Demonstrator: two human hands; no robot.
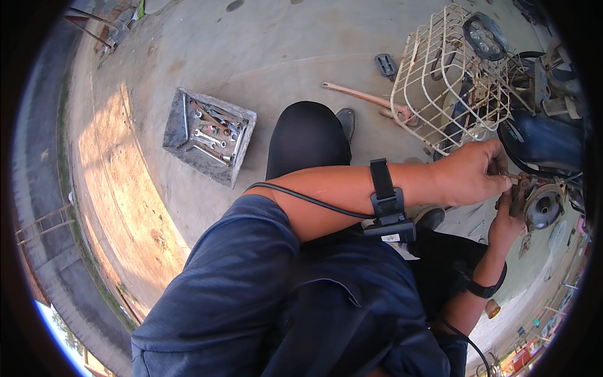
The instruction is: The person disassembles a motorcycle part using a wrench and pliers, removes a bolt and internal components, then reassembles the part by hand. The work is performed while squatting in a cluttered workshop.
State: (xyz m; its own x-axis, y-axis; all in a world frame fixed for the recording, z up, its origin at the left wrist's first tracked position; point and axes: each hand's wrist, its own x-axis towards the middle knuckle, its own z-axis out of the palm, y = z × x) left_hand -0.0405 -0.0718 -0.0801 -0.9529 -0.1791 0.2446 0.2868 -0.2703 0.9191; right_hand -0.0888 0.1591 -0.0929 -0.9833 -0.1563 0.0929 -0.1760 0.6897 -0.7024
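Note:
My left hand (476,172) reaches to the right, its thumb and fingers pinching the end of a thin rusty metal rod (515,176). Just below it, my right hand (508,224) holds a worn metal bracket (521,192), its fingers partly hidden behind the part. Beside the bracket is a round, dirty metal part (543,207). These parts are at the front of a vehicle with a blue body panel (549,139), cables and a rusty white wire basket (440,80). A multi-LED lamp (485,36) sits by the basket's upper edge.
A grey tray (245,155) of wrenches and other metal tools lies on the concrete floor to the left. An orange pipe wrench (362,95) lies partly behind the basket, with a black pedal (386,65) near it. My bent knee (311,136) is between tray and vehicle.

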